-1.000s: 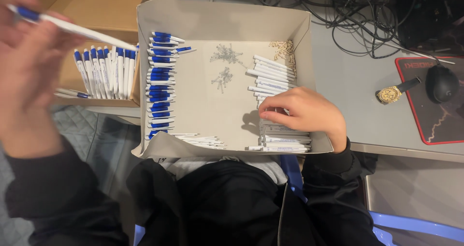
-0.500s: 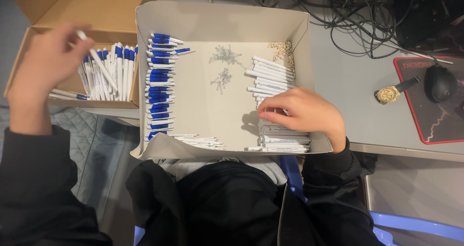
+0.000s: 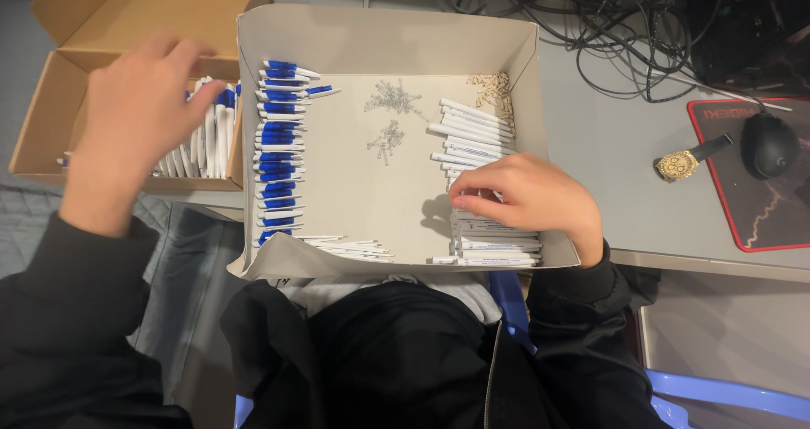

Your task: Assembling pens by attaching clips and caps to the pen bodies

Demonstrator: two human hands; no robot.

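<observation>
My left hand (image 3: 139, 113) reaches down into a brown cardboard box (image 3: 51, 117), its fingers over a row of finished white-and-blue pens (image 3: 211, 138); whether it holds a pen is hidden. My right hand (image 3: 531, 201) rests in a grey tray (image 3: 380, 32) on my lap. Its fingertips pinch at a stack of white pen barrels (image 3: 472, 134). A column of blue-tipped pen parts (image 3: 278, 151) lines the tray's left side. Small metal springs (image 3: 390, 100) and tan bits (image 3: 492, 87) lie at the tray's back.
On the grey desk to the right lie a gold wristwatch (image 3: 679, 163) and a black mouse (image 3: 768, 142) on a red-edged pad (image 3: 759, 218). Tangled black cables (image 3: 607, 24) sit behind. A blue chair edge (image 3: 726, 391) shows at bottom right.
My left hand, which held a white-and-blue pen up at the left, has moved down and right into the cardboard box. My right hand has stayed on the barrels.
</observation>
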